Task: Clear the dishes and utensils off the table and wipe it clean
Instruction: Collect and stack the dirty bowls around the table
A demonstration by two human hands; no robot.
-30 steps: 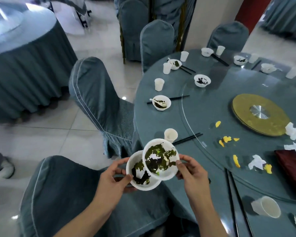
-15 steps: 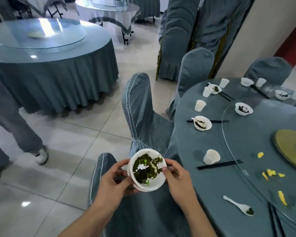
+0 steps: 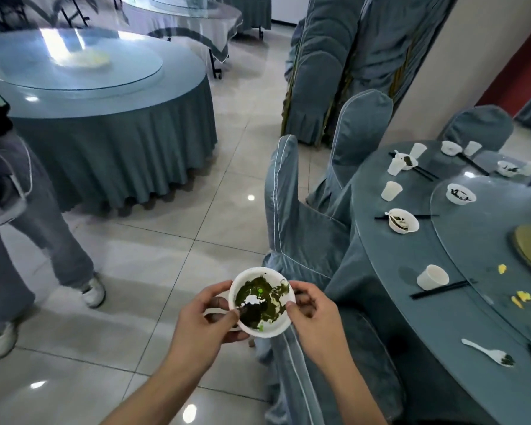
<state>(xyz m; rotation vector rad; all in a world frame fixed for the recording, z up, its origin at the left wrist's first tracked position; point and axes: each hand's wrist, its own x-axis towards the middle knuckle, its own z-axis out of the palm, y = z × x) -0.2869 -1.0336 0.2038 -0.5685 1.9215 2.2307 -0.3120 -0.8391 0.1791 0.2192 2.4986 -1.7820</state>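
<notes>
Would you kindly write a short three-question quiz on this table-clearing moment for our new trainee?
1. True or false: both the left hand and the right hand hold the dirty bowl.
2. Where does the white spoon lie: A) in the held bowl, B) on the table near its edge, C) on the floor?
3. Fill in: beside the nearest paper cup lies a pair of black ____.

Key: 1 true; 2 B; 3 chopsticks.
</notes>
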